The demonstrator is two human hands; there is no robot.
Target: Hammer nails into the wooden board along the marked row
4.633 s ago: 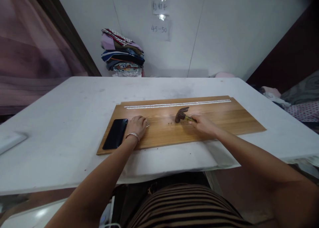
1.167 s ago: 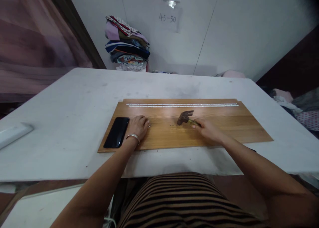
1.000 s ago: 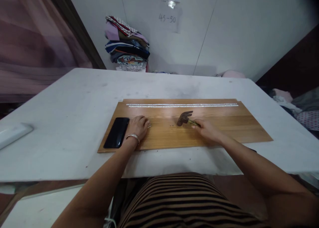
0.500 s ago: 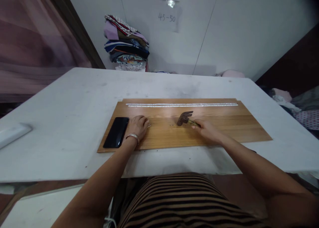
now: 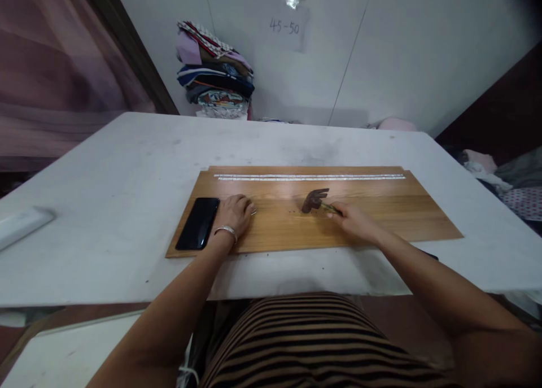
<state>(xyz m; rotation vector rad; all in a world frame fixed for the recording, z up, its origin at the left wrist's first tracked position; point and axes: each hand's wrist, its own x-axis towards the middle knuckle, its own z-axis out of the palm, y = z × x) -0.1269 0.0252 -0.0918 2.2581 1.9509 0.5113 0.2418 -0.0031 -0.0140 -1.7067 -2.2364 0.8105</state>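
Note:
My right hand (image 5: 348, 219) is closed around the handle of a claw hammer (image 5: 314, 200). The rusty brown hammer head is at the middle of a wooden board (image 5: 393, 207), its claw pointing away to the right. Small dark points, perhaps nails or holes, show in the board beside the head. On the board's left part rests my left hand (image 5: 234, 216), fingers curled around a few thin shiny nails (image 5: 253, 212) whose ends stick out to the right. A black smartphone (image 5: 197, 224) lies on the board just left of that hand.
Two white marked strips (image 5: 309, 178) run along the board's far side. The board lies on a white table (image 5: 105, 207). Folded clothes (image 5: 215, 72) are stacked behind the table against the wall, and a white object (image 5: 23, 227) sits at the left.
Both hands stay nearly in place. The hammer head shows only a very slight shift, and the view has tilted a little.

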